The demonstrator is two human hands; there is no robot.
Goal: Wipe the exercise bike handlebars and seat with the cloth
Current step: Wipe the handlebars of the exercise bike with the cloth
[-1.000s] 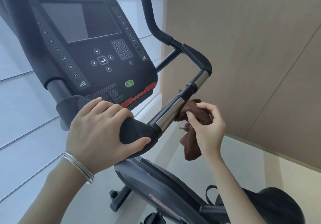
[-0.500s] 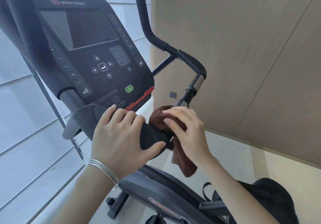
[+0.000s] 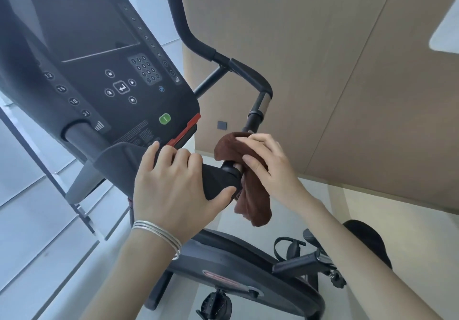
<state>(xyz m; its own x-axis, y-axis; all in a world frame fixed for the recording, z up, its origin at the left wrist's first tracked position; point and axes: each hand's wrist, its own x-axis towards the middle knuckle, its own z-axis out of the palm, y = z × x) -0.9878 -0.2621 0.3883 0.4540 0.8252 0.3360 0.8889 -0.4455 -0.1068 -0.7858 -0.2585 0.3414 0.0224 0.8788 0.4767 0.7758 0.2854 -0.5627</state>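
Well, the person is working low on the handlebar (image 3: 250,76) right now. The left hand (image 3: 171,183) is curled round the padded grip (image 3: 216,183) with the thumb tucked beneath, steadying the bike by the look of it. The right hand (image 3: 270,168) has the brown cloth (image 3: 253,203) folded over the bar just past that grip. Its fingers lie on top and the thumb presses the fabric in, so it is gripping the cloth around the tube, and a loose tail hangs below. The two hands sit just beside each other, under the lower edge of the console (image 3: 99,59).

As for progress, I'd put the job somewhere in its first half. The cloth covers only the near stretch of the bar. The bend above and the upright horn (image 3: 178,22) are bare of it, and nothing on them tells me whether they've been wiped. The grip can't be reached while the left hand holds it. The dark shape low on the right is probably the seat (image 3: 367,240), though the arm half hides it. The cloth is well apart from it, so I judge that part is yet to do.
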